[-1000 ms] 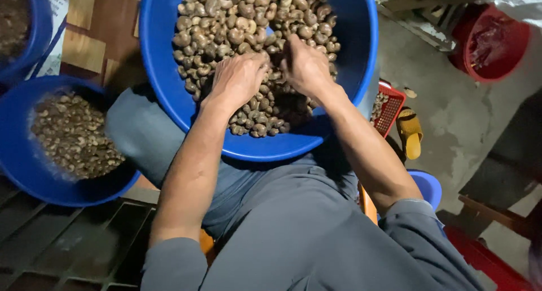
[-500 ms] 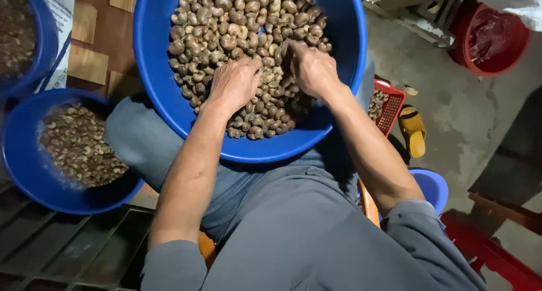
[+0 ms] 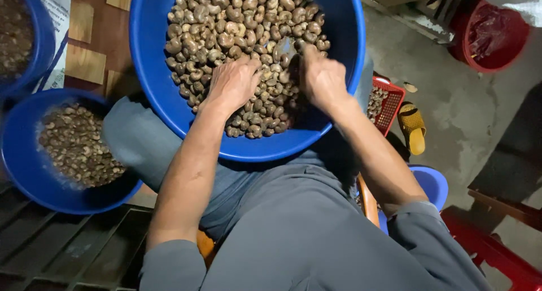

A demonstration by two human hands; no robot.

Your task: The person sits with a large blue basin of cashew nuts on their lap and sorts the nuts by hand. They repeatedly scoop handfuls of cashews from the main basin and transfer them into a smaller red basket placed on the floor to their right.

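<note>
both hands are sorting through cashew nuts in the big blue basin on the lap: the left hand rests spread on the heap, the right hand pinches one nut, which seems to want lifting clear next.

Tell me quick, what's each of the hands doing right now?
Left hand: palm down, fingers curled into the brown nuts in the blue basin; any grip hidden.
Right hand: closed around a small grey piece, kind unclear.

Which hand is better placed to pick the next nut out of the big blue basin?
Probably the left hand: it lies spread on the nuts in the big blue basin, while the right hand seems closed around something.
</note>
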